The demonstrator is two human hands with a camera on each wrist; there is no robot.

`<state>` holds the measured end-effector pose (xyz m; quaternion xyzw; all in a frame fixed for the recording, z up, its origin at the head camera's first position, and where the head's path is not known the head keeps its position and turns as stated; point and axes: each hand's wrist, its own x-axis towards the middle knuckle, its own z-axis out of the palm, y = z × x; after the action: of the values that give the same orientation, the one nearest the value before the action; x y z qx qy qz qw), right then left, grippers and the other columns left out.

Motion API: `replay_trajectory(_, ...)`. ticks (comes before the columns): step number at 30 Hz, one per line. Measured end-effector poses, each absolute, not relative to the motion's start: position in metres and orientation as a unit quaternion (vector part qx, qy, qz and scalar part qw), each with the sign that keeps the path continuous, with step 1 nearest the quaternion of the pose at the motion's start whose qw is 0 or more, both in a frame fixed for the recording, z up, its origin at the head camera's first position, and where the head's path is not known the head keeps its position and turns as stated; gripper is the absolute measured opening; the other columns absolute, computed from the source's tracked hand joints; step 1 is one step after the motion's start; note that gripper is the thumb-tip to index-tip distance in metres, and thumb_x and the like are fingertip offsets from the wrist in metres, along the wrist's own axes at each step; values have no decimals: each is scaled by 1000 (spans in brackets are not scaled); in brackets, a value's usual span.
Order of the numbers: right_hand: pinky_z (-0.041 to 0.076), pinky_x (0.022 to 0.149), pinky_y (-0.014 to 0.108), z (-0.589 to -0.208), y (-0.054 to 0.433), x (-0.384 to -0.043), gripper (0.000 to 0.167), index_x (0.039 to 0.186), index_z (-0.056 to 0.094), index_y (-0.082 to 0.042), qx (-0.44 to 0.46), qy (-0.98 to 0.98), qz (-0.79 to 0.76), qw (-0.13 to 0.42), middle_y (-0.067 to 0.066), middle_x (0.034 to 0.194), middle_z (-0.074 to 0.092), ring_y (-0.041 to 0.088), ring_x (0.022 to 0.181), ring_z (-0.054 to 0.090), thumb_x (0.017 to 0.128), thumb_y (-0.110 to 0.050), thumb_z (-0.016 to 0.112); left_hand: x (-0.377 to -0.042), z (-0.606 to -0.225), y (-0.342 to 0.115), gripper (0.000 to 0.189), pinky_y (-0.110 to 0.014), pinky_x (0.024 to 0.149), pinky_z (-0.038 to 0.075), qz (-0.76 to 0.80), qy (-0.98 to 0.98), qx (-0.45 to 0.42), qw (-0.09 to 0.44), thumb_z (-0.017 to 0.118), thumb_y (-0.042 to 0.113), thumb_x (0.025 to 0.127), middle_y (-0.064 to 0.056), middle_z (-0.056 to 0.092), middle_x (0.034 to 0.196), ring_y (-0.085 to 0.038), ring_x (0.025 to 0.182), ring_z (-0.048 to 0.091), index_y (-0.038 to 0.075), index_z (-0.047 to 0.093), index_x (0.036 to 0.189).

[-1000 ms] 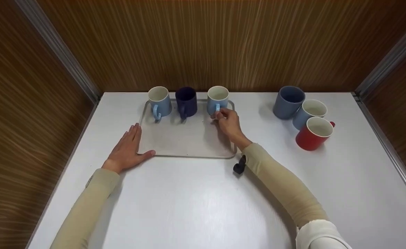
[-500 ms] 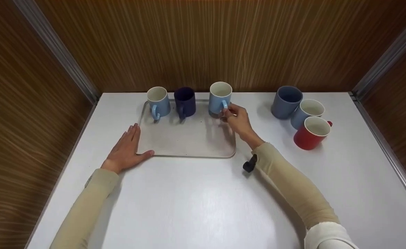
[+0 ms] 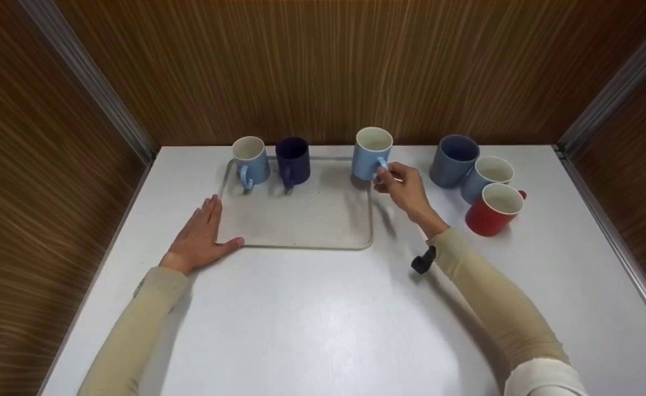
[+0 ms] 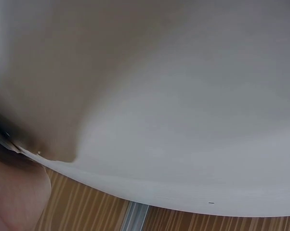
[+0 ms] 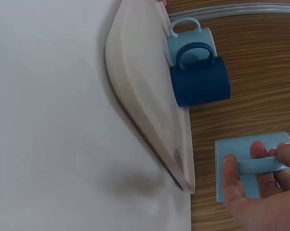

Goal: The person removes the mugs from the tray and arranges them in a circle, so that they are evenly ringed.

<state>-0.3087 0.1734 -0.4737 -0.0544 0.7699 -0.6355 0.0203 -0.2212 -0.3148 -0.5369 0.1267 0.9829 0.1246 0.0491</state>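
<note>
A held mug (image 3: pixel 366 163) hangs above the back right corner of the tray (image 3: pixel 295 214)

Behind everything stands the wood-grain panel (image 3: pixel 279 66), and before it spreads the white surface (image 3: pixel 312 313). The tray lies flat toward the back of that surface, left of the middle.

The left hand (image 3: pixel 197 236) is spread at the tray's front left corner, fingers straight along the left edge and thumb out over the front one; I read it as steadying the tray. The right hand (image 3: pixel 408 190) grips the held mug, its fingers curled on the handle (image 5: pixel 258 166). The right wrist view shows a gap between this mug and the tray; it looks about upright.

Five other mugs stand upright. Near each other at the right are a grey-blue mug (image 3: pixel 450 165), a second light-blue mug (image 3: pixel 472 187) and a red mug (image 3: pixel 485 217); whether they touch, I cannot tell. On the tray's back left part are a third light-blue mug (image 3: pixel 258 169) and a dark purple mug (image 3: pixel 296 166).

The step in hand looks like the carrying of one mug, probably from the tray toward the right. The next move would call for keeping it level, clearing the tray's rim and lowering it without knocking the grey-blue mug.
</note>
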Motion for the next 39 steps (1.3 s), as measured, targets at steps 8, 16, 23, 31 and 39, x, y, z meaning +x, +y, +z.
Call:
replay_trajectory(8,63,96,32,-473,206,-300,35,125,63,9,-62,800,-596,33,22,117,66,29,109,73,112,-22,57,-221,-537,-315,121,-55,136,7,128,983,126,50,49,82,97,-20,-1,180,-38,167,1,-3,3,169)
replay_trajectory(16,63,95,29,-477,229,-292,31,123,60,12,-81,819,-568,19,27,120,65,29,107,71,114,-16,52,-222,-538,-315,122,-54,136,5,128,982,122,60,47,84,96,-19,-4,180,-37,168,-2,-2,1,170)
replay_trajectory(23,63,89,22,-487,246,-288,24,119,60,14,-104,843,-528,-18,30,114,67,32,102,72,113,-6,50,-222,-538,-315,122,-52,137,4,126,983,121,61,47,83,96,-18,-4,180,-36,168,-3,-2,1,170)
replay_trajectory(31,64,90,33,-496,261,-283,23,119,61,18,-107,855,-505,-50,35,110,69,47,104,74,112,0,49,-222,-539,-314,120,-53,136,6,129,983,125,48,49,81,98,-21,0,180,-38,167,0,-4,4,169)
replay_trajectory(39,60,96,44,-498,274,-278,23,124,61,14,-80,881,-465,-48,31,114,69,44,109,74,112,-2,49,-223,-539,-316,122,-53,136,5,128,982,124,59,48,82,97,-20,-3,180,-38,167,-2,-4,1,169)
